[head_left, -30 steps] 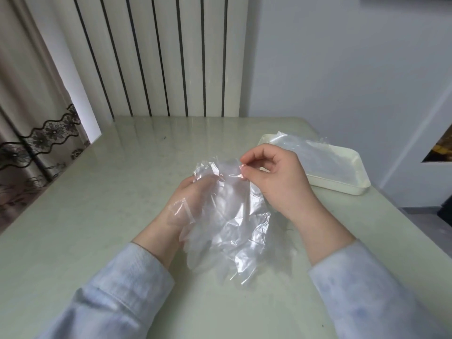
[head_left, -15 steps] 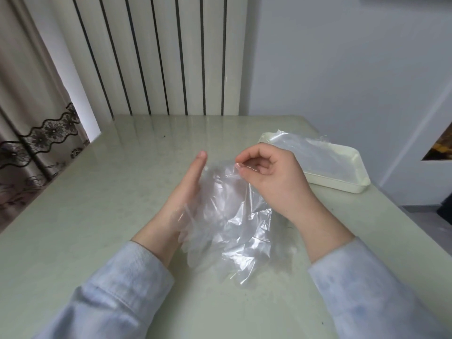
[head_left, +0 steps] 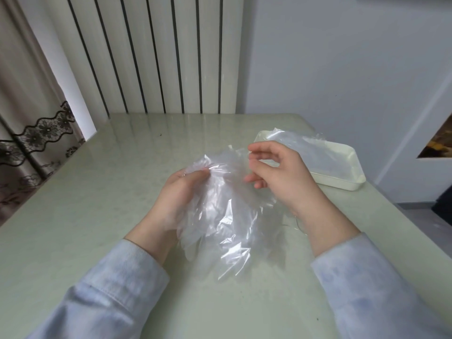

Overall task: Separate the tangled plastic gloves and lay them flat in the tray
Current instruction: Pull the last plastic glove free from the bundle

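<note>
A crumpled bunch of clear plastic gloves [head_left: 225, 216] hangs between my hands just above the table. My left hand [head_left: 181, 194] holds the bunch from the left, thumb and fingers pinching its upper part. My right hand [head_left: 281, 177] hovers at the bunch's upper right edge with loosely curved, spread fingers, and a gap shows between thumb and forefinger. The white tray [head_left: 352, 177] stands at the right of the table, beyond my right hand. A clear plastic glove [head_left: 308, 150] lies flat in it, its edge sticking over the near left rim.
The pale green table [head_left: 97, 216] runs to its far edge under a white ribbed radiator [head_left: 156, 55]. A curtain with dark lace trim [head_left: 29, 133] hangs at the left. The table's right edge drops off just past the tray.
My left hand went from flat against the bunch to pinching its top. My right hand let go of the glove edge and spread its fingers.
</note>
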`<state>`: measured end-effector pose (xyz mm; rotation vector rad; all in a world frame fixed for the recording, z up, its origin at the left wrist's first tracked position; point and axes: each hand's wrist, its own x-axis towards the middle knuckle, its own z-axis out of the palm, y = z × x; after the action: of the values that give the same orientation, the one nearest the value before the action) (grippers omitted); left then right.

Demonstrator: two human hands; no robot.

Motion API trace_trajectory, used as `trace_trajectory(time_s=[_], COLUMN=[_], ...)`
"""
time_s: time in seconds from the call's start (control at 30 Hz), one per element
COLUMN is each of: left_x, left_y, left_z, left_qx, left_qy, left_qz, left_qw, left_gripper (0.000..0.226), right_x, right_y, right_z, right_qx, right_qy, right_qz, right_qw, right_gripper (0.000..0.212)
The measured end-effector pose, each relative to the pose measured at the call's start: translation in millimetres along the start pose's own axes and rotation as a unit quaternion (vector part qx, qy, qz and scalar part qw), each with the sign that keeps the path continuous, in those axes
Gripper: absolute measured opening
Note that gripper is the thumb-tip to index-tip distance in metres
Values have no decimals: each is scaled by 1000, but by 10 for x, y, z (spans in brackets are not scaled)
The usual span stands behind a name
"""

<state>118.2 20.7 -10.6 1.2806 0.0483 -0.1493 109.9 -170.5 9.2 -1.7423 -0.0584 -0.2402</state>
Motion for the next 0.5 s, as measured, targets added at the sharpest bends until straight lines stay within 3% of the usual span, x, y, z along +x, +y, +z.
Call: trace_trajectory(time_s=[0.13, 0.3, 0.5], left_x=[42, 41, 21], left_y=[-9, -16, -22], left_z=[-25, -37, -17], left_qx=[-31, -54, -75], left_qy=[20, 14, 28], left_qz=[-3, -5, 10], left_qw=[999, 998, 997], left_gripper=[19, 28, 17], right_x=[-40, -77, -76], right_y=[-31, -11, -48], right_z=[-60, -63, -99], right_qx=[60, -41, -9], right_qy=[-95, -194, -151], right_qz=[23, 3, 7], right_qw=[993, 980, 988], right_gripper=[51, 85, 67])
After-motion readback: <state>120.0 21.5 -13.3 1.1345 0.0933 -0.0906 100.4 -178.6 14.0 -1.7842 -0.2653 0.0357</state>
